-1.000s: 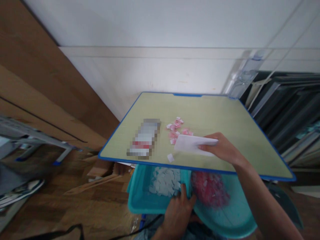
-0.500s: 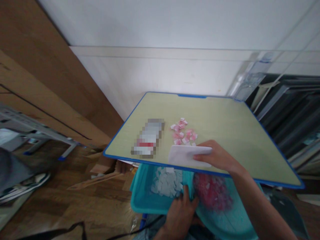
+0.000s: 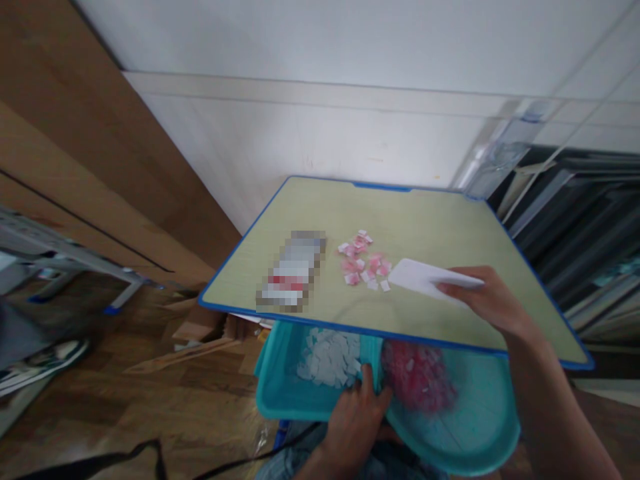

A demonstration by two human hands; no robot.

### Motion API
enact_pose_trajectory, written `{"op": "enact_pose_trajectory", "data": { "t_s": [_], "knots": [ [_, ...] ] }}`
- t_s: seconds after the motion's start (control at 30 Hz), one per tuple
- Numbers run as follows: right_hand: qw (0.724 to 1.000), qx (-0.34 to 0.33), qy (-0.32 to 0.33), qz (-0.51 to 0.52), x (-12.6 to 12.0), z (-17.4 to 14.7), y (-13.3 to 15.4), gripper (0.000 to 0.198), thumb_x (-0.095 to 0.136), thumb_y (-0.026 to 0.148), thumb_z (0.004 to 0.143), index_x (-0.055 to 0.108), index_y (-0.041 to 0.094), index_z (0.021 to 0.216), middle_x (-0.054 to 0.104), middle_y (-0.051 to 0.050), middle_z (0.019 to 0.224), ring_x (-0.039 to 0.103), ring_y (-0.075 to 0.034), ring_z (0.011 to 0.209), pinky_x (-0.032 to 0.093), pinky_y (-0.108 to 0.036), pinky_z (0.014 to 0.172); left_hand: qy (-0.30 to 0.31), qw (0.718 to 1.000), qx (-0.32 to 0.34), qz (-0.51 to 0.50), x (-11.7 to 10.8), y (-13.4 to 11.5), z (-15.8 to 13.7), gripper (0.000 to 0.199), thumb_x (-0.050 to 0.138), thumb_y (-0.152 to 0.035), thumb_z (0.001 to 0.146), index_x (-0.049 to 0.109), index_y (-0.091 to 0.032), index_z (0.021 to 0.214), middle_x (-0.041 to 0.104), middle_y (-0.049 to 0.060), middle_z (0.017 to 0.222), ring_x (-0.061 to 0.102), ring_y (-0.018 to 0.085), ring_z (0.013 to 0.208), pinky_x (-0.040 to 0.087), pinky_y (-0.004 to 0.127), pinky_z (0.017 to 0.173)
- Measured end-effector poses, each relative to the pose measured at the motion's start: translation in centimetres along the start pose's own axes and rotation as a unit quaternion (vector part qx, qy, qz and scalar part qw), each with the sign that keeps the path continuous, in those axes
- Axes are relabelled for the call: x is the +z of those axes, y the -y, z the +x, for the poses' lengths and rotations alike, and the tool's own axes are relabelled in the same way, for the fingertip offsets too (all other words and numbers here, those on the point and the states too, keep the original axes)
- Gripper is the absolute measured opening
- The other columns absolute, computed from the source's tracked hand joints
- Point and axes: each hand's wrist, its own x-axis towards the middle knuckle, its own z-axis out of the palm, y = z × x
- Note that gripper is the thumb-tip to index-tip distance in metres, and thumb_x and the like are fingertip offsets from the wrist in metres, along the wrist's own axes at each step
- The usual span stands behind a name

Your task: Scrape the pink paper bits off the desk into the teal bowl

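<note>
Flat white card held just beside the loose pieces

Nearest, the left hand [image 3: 353, 417] has its index finger and thumb apart over the place where two teal basins meet; whether it clamps their rims I cannot tell. The rectangular basin [image 3: 285, 405] holds white pieces [image 3: 330, 359]; the round basin [image 3: 480, 437] holds a pinkish-red heap [image 3: 420, 377], blurred. Steady fingers there would probably help keep the basins from shifting.

Beyond them, over the desk [image 3: 450, 227], the right hand [image 3: 480, 293] pinches a flat white card [image 3: 417, 277] between thumb and fingers. The card's free end reaches left, near small pink-and-white pieces [image 3: 376, 263] scattered on the desk; I cannot tell if it touches the surface. To guide such light bits well, I would keep its long edge low and even, use short, gentle strokes, and avoid knocking the pixelated oblong object [image 3: 293, 270] left of them.

Farthest stands a pale wall [image 3: 340, 133].
</note>
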Motion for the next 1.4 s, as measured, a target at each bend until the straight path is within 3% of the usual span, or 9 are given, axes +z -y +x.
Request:
{"op": "enact_pose_trajectory", "data": {
  "t_s": [0.07, 0.23, 0.33, 0.6, 0.77, 1.0, 1.2, 1.4],
  "knots": [
    [0.999, 0.001, 0.031, -0.013, -0.1, 0.0, 0.1, 0.034, 0.062, 0.047, 0.067, 0.068, 0.013, 0.065, 0.06, -0.002, 0.054, 0.049, -0.013, 0.048, 0.033, -0.023, 0.042, 0.0, 1.0, 0.001, 0.001, 0.1, 0.0, 0.0, 0.066, 0.064, -0.053, 0.063, 0.044, -0.03, 0.122, 0.034, 0.02, 0.133, 0.059, 0.029, 0.092, 0.049, 0.04, 0.073],
    [1.0, 0.006, 0.011, 0.005, -0.5, -0.4, 0.6, 0.034, 0.062, 0.046, 0.067, 0.069, 0.013, 0.07, 0.06, -0.002, 0.057, 0.047, -0.012, 0.051, 0.034, -0.023, 0.045, -0.005, 1.0, 0.008, 0.014, 0.1, 0.2, 0.1, 0.064, 0.062, -0.053, 0.065, 0.044, -0.029, 0.121, 0.034, 0.021, 0.133, 0.06, 0.029, 0.089, 0.049, 0.039, 0.07],
    [0.999, 0.003, 0.033, 0.021, -0.1, -0.6, 1.1, 0.031, 0.062, 0.044, 0.066, 0.066, 0.013, 0.062, 0.055, 0.0, 0.051, 0.043, -0.01, 0.047, 0.03, -0.022, 0.042, 0.004, 1.0, 0.002, 0.012, 0.0, 0.1, 0.0, 0.063, 0.063, -0.052, 0.065, 0.043, -0.03, 0.121, 0.032, 0.02, 0.134, 0.059, 0.028, 0.092, 0.049, 0.039, 0.072],
    [0.99, -0.017, 0.126, 0.053, 3.1, 0.0, 2.5, 0.028, 0.06, 0.036, 0.066, 0.053, 0.014, 0.052, 0.04, 0.004, 0.046, 0.033, -0.007, 0.045, 0.024, -0.02, 0.04, -0.004, 1.0, -0.008, 0.018, -0.1, -0.1, -0.1, 0.061, 0.063, -0.051, 0.066, 0.044, -0.031, 0.12, 0.032, 0.019, 0.135, 0.06, 0.027, 0.088, 0.049, 0.039, 0.071],
    [0.981, -0.061, 0.17, 0.072, 5.7, 0.6, 4.1, 0.021, 0.059, 0.028, 0.067, 0.054, 0.014, 0.053, 0.043, 0.004, 0.048, 0.035, -0.007, 0.047, 0.027, -0.02, 0.044, 0.001, 1.0, -0.004, 0.008, -0.1, 0.0, -0.2, 0.062, 0.064, -0.051, 0.065, 0.044, -0.031, 0.12, 0.031, 0.019, 0.135, 0.06, 0.028, 0.09, 0.049, 0.039, 0.072],
    [0.987, -0.016, 0.115, 0.111, 6.6, 1.0, 3.9, 0.022, 0.062, 0.032, 0.064, 0.055, 0.013, 0.054, 0.048, 0.003, 0.051, 0.041, -0.009, 0.049, 0.031, -0.021, 0.047, -0.015, 1.0, 0.004, 0.008, 0.3, 0.1, -0.1, 0.064, 0.064, -0.052, 0.064, 0.044, -0.031, 0.121, 0.033, 0.019, 0.135, 0.06, 0.028, 0.088, 0.051, 0.041, 0.07],
    [0.981, -0.06, 0.165, 0.079, 6.6, 0.6, 4.3, 0.025, 0.06, 0.03, 0.067, 0.054, 0.014, 0.05, 0.046, 0.004, 0.048, 0.039, -0.007, 0.047, 0.029, -0.019, 0.044, -0.026, 0.999, 0.013, 0.015, 0.5, 0.2, -0.1, 0.062, 0.063, -0.054, 0.063, 0.047, -0.029, 0.118, 0.034, 0.022, 0.134, 0.061, 0.029, 0.087, 0.051, 0.04, 0.069],
    [0.997, -0.06, 0.017, 0.04, 3.4, 0.7, 3.1, 0.023, 0.06, 0.034, 0.07, 0.069, 0.012, 0.071, 0.059, 0.0, 0.054, 0.047, -0.011, 0.048, 0.032, -0.021, 0.043, -0.017, 0.999, 0.024, 0.029, 0.5, 0.2, 0.0, 0.063, 0.06, -0.055, 0.066, 0.044, -0.029, 0.121, 0.036, 0.022, 0.132, 0.061, 0.028, 0.086, 0.052, 0.04, 0.066]
  ]
}}
